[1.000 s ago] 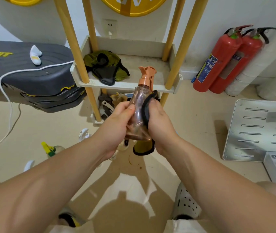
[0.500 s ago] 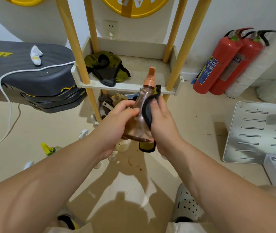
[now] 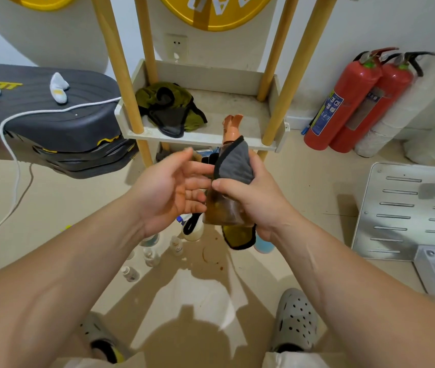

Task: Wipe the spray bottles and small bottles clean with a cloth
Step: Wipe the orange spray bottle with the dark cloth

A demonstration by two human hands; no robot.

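My right hand (image 3: 259, 203) grips a clear brown spray bottle (image 3: 224, 211) with an orange nozzle, and a grey cloth (image 3: 233, 166) with a black edge is wrapped round the bottle's upper body under my fingers. An olive part of the cloth hangs below the bottle's base. My left hand (image 3: 174, 189) is beside the bottle on its left, palm turned up, fingers relaxed and off the bottle. Several small clear bottles (image 3: 152, 257) stand on the floor below my hands.
A low wooden shelf (image 3: 272, 146) with yellow posts stands straight ahead, a crumpled olive cloth (image 3: 170, 110) on it. Two red fire extinguishers (image 3: 354, 102) lean at the right wall. A perforated metal plate (image 3: 410, 208) lies right, a black board (image 3: 52, 120) with a white cable left.
My left hand has let go of the bottle and opened to the left. My right hand now holds the bottle alone, with the cloth moved up over its shoulder.
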